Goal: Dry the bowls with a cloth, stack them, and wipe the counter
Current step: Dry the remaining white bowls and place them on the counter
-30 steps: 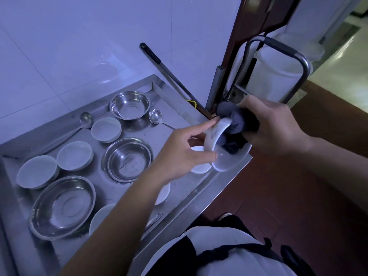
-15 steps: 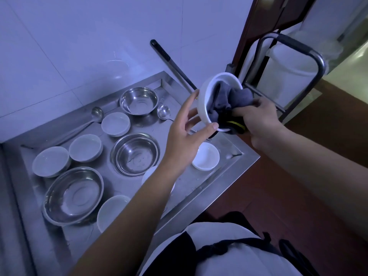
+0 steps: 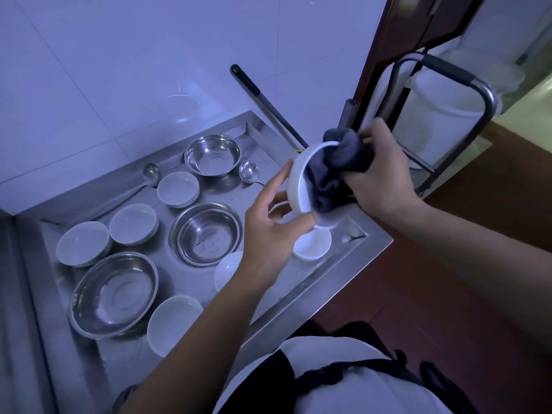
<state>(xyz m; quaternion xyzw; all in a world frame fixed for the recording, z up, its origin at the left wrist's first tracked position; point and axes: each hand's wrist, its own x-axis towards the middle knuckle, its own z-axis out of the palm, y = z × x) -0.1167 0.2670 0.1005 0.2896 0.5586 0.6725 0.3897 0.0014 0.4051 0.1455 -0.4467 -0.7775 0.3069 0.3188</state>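
Our left hand (image 3: 270,222) holds a white bowl (image 3: 301,186) on edge above the counter (image 3: 343,264), thumb and fingers spread round it. Our right hand (image 3: 379,171) grips a dark cloth (image 3: 337,165) stuffed inside it.

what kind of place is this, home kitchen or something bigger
Probably a commercial or canteen kitchen's washing-up corner, not a home. A stainless steel counter stands against a white tiled wall, many white bowls and steel basins are spread on it, and a metal trolley stands beside it.

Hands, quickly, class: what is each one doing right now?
Left hand: holds the white bowl tilted on its side, fingers and thumb on its outside.
Right hand: grips the dark cloth, pressed into the bowl.
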